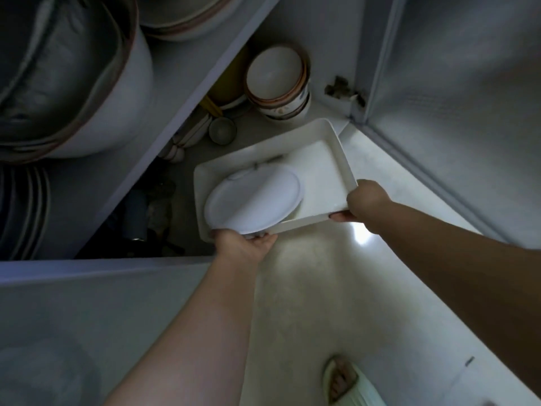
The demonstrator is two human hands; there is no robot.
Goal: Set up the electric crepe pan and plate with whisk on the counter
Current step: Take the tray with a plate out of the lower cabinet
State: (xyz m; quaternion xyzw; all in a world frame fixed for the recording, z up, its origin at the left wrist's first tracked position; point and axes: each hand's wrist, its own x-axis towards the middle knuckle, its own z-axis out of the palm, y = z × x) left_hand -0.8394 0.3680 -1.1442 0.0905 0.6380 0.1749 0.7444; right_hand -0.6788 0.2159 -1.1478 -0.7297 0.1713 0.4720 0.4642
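Note:
A white rectangular tray (330,139) is held in front of an open low cabinet, above the pale floor. Inside it lies a white round plate (251,197), tilted against the tray's near-left side. A thin dark wire-like piece (268,161) shows behind the plate; I cannot tell if it is the whisk. My left hand (243,243) grips the tray's near-left corner, touching the plate's rim. My right hand (361,202) grips the tray's near-right corner. No crepe pan is in view.
The cabinet shelf holds a stack of bowls (276,83), a small metal bowl (222,130) and spoons (187,139). Large pots (73,83) sit on the upper shelf at left. An open cabinet door (453,98) stands at right. A foot in a slipper (341,379) is below.

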